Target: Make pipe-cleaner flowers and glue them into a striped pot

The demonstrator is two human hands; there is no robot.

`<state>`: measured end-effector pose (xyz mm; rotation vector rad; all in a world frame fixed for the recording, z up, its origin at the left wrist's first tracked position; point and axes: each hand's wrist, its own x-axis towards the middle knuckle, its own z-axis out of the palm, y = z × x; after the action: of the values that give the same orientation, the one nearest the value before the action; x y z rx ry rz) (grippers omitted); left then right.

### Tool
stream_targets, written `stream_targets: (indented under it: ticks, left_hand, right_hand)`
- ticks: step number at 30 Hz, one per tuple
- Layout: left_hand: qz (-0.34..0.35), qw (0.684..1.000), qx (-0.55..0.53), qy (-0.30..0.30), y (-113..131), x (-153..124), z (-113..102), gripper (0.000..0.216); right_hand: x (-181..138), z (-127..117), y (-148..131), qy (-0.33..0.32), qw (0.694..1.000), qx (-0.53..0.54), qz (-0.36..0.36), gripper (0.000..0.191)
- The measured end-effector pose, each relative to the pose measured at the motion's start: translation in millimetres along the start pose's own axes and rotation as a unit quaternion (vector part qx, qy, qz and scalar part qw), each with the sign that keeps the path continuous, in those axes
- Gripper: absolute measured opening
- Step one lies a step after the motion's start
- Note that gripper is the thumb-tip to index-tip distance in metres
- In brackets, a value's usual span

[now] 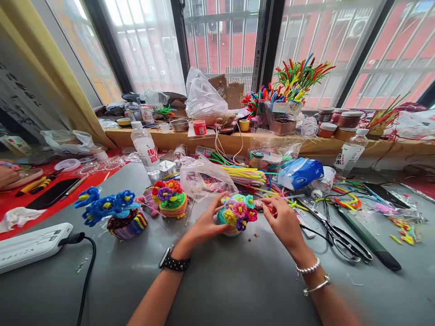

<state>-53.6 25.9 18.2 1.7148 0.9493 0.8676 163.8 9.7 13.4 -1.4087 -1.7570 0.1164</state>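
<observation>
On the clear plastic water bottle with a white label (145, 147) to my left, I can read the large red characters 步 and 高. The clear plastic bottle with a white label (351, 151) to my right shows a black 水 — the character above it looks like 开. I can't make out the white lettering on the crumpled blue plastic packet (301, 173), nor the blurred dark script on the grey hanging cloth (18, 90). The white vertical characters on the black window frame (263, 45) are too small for me.
</observation>
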Motion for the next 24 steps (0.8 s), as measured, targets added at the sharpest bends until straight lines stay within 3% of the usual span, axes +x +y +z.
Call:
stream_targets:
  ticks: [5, 10, 12, 17, 19, 24]
  left_hand:
    - [0.006, 0.987, 0.122, 0.1, -1.5, -10.5, 13.5, 0.092]
    - [0.009, 0.989, 0.114, 0.097, 0.2, -8.0, 14.9, 0.087]
    - [0.008, 0.992, 0.098, 0.078, 0.0, -7.0, 14.0, 0.085]
    - [0.024, 0.991, 0.102, 0.08, -2.7, -9.6, 15.5, 0.088]
    - [0.026, 0.99, 0.113, 0.083, -5.0, -11.2, 16.8, 0.089]
    - [0.04, 0.985, 0.138, 0.093, -11.8, -12.9, 18.9, 0.086]
  right_hand:
    - [-0.6, 0.7, 1.4, 0.001, 1.0, -0.01, 0.0, 0.018]
    - [1.0, -2.5, 2.6, -0.03, 0.999, 0.015, 0.006, 0.017]
    - [2.1, -6.2, 1.7, -0.054, 0.998, 0.034, -0.027, 0.023]
    - [1.0, -12.7, -12.2, -0.093, 0.984, 0.05, -0.146, 0.077]
    - [-0.8, -11.4, -20.0, -0.086, 0.977, 0.033, -0.191, 0.078]
    - [-1.8, -3.1, -32.5, -0.054, 0.959, -0.01, -0.277, 0.06]
